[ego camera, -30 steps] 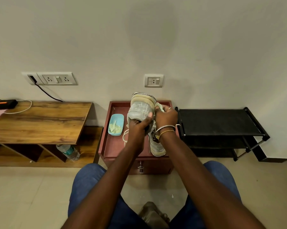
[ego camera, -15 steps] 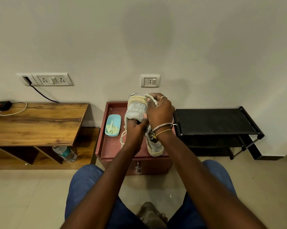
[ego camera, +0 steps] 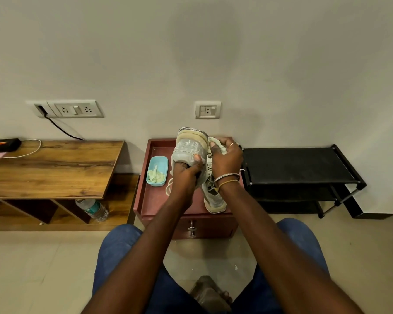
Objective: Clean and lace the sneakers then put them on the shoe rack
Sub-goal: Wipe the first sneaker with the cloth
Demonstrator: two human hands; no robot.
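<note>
2 sneakers are at the red bench: my left hand curls round the near end of the raised sneaker, light and stiff-soled I judge, while my right hand pinches a cloth to its right edge, the other sneaker lying below.

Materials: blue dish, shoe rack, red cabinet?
Blue dish: likely plastic, smooth, rounded moulded rim. Shoe rack: matte black shelves, perhaps fabric or sheet; tube frame, likely metal. Red cabinet: matte maroon, probably painted or laminated board.
</note>
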